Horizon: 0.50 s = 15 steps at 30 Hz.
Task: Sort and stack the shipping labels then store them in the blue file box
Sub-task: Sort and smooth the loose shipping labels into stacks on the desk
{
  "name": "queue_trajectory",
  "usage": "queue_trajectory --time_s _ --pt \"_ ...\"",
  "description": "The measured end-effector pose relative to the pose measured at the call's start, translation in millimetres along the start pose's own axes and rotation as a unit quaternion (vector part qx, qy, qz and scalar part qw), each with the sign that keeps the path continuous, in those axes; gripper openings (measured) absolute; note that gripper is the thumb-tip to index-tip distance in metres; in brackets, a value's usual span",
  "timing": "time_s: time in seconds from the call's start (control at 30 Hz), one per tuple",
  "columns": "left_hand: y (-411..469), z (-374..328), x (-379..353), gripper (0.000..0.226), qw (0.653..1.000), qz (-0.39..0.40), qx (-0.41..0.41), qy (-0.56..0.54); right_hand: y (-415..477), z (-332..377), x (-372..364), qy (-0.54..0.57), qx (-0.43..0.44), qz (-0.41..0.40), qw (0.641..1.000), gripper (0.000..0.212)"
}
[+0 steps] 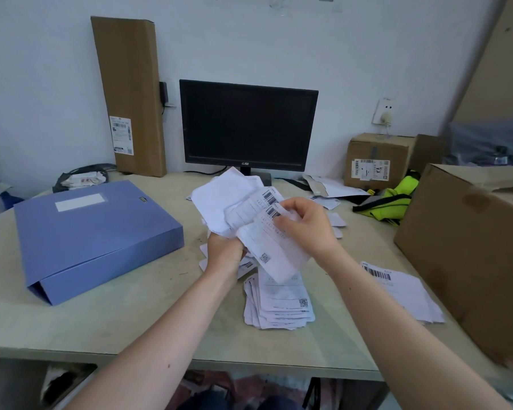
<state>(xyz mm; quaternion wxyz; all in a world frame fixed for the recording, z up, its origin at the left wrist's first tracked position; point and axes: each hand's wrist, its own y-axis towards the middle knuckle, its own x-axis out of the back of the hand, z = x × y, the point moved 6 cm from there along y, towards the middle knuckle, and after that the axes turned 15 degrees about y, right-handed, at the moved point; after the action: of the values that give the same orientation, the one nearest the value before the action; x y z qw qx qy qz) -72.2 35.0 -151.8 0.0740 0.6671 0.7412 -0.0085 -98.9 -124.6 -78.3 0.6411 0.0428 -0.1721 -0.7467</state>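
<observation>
Both my forearms reached out over the near edge of the desk (pixel 131 329), hands meeting above its middle. My left hand (pixel 224 253) was closed round the bottom of a loose fan of shipping labels (pixel 228 202), gripping from below so the sheets stood up where I could read them. My right hand (pixel 304 223) pinched the front label (pixel 274 247) near its barcode, fingers curled over the top, thumb hidden behind; I judged I was peeling it off to sort it. Directly under my hands lay a squared-up stack (pixel 279 303), and a second pile (pixel 403 291) sat well apart to the right, just beside a big cardboard box (pixel 468 255), probably so the two sorts stayed separate. That box crowded the right side. The blue file box (pixel 95 232) lay shut and flat to my left, with bare desk in front of it, room enough to open it later.
</observation>
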Motion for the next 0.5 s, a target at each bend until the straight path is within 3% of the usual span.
queue_trajectory --time_s 0.07,0.13,0.17,0.27,0.33,0.5 --pt "-1.1 -0.8 -6.2 0.032 1.000 0.015 0.007 -0.009 -2.3 1.0 4.9 -0.009 0.020 -0.013 1.000 0.024" --pt "-2.9 -1.5 -15.9 0.019 0.998 0.038 0.023 -0.035 -2.8 0.6 13.2 -0.004 0.017 -0.027 0.999 0.033" --pt "-4.8 -2.6 -21.1 0.010 0.997 0.051 0.032 -0.048 -2.2 -0.5 18.0 -0.001 0.012 -0.032 0.999 0.034" --pt "-5.5 -1.0 -32.5 0.027 0.994 0.075 0.048 -0.069 -2.2 -5.6 33.8 -0.009 -0.002 -0.042 0.999 0.020" --pt "-6.5 -0.6 -39.9 0.030 0.993 0.080 0.050 -0.078 -3.2 -9.0 45.8 -0.008 -0.003 -0.051 0.999 0.023" --pt "-11.4 -2.9 -65.4 0.015 0.990 0.093 0.054 -0.092 -5.4 -14.0 75.9 -0.045 0.010 -0.086 0.995 0.029"
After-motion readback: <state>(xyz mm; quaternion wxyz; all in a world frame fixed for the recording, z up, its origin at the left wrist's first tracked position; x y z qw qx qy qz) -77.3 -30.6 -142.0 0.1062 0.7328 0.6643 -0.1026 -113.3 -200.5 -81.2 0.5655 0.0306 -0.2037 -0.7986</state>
